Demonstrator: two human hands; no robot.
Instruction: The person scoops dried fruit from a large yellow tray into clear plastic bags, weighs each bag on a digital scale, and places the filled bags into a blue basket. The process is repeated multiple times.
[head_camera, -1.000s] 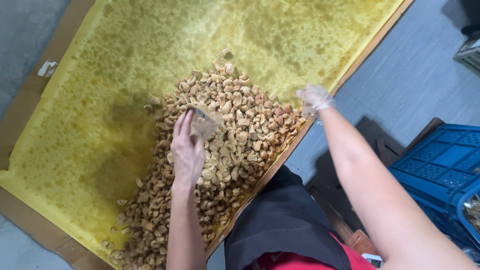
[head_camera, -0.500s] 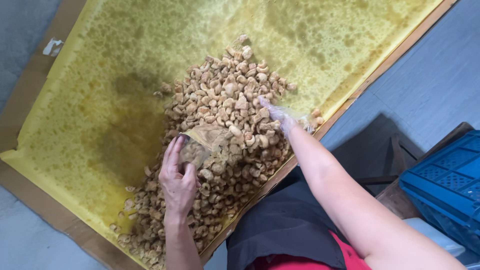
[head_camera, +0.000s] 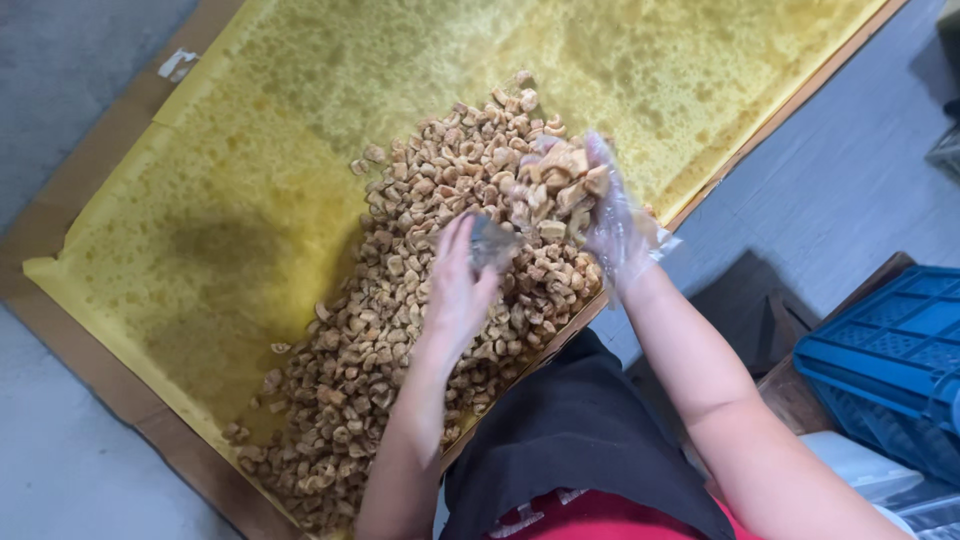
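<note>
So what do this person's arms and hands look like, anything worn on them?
The right hand wears a thin, clear, crinkly plastic glove that ends loosely at the wrist. The left hand shows no glove. Both forearms are bare, with no sleeves, watch or jewellery visible.

Blue crate (head_camera: 890, 350) cut off at right edge, right hand (head_camera: 610, 215) motion-blurred, tray (head_camera: 90, 330) corners cropped

Left hand (head_camera: 460, 285) extended forward, palm down, fingers loosely curled, forearm bare, right hand (head_camera: 600, 205) raised higher, cupped with fingers closed, covered by a thin clear glove, right arm bent at the elbow
</note>
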